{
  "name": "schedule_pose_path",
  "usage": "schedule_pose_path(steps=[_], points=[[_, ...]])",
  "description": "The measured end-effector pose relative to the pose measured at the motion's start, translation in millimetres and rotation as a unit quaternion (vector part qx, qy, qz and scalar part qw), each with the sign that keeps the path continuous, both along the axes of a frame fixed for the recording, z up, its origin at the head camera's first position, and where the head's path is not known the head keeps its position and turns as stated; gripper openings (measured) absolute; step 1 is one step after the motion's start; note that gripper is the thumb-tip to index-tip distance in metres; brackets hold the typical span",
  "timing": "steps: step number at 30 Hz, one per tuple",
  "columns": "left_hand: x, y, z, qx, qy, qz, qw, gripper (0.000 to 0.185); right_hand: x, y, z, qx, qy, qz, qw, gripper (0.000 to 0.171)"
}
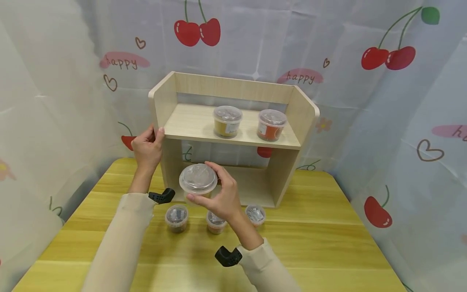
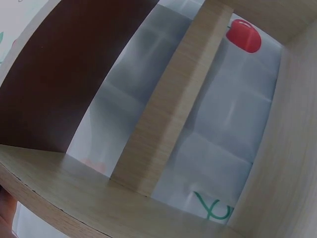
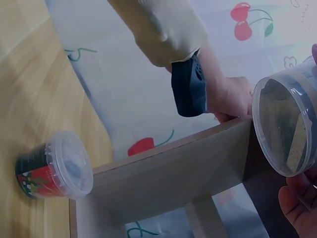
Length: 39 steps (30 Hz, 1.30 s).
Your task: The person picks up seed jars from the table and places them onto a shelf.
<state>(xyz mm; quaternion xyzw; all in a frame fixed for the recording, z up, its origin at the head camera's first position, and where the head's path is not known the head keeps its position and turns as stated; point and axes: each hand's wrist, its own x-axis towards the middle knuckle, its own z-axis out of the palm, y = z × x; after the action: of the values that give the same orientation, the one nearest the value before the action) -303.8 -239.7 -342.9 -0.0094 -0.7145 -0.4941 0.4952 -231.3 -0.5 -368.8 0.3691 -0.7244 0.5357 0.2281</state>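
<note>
A small two-tier wooden shelf [image 1: 189, 117] stands on the table. My left hand [image 1: 147, 151] grips the front edge of its left side panel at the height of the upper board. In front of the lower tier, my right hand [image 1: 227, 196] holds a round lidded plastic tub [image 1: 198, 178], thumb and fingers on opposite sides. This tub [image 3: 285, 126] looks clear-walled in the right wrist view. On the upper board sit a yellow-labelled tub [image 1: 228, 122] and an orange-labelled tub [image 1: 270, 126]. The left wrist view mostly shows the shelf's inside and back slat [image 2: 163, 109].
Below the shelf's front edge, three more lidded tubs stand on the yellow wooden table [image 1: 310, 243]: a left one [image 1: 176, 217], a middle one [image 1: 216, 223] partly behind my right hand, and a right one [image 1: 255, 214]. A cherry-print curtain [image 1: 251, 40] hangs behind.
</note>
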Motion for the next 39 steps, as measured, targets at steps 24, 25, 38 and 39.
schedule_pose_path(steps=[24, 25, 38, 39], points=[[-3.9, -1.1, -0.5, -0.001, 0.036, -0.001, 0.9993, 0.032, -11.0, -11.1, 23.5, -0.03, 0.014, -0.017, 0.999, 0.08], [-4.2, -1.4, -0.5, -0.001, 0.038, 0.0, 0.9993, 0.033, -11.5, -11.9, 25.0, -0.029, 0.014, -0.019, 0.999, 0.079], [-4.3, -1.2, -1.3, 0.003, 0.032, 0.002, 0.9995, 0.033, -22.4, -20.4, 43.2, -0.037, -0.006, -0.024, 0.999, 0.075], [-4.5, -1.2, -1.4, 0.002, 0.032, 0.003, 0.9995, 0.034, -23.1, -21.1, 44.4, -0.035, -0.012, -0.026, 0.999, 0.075]])
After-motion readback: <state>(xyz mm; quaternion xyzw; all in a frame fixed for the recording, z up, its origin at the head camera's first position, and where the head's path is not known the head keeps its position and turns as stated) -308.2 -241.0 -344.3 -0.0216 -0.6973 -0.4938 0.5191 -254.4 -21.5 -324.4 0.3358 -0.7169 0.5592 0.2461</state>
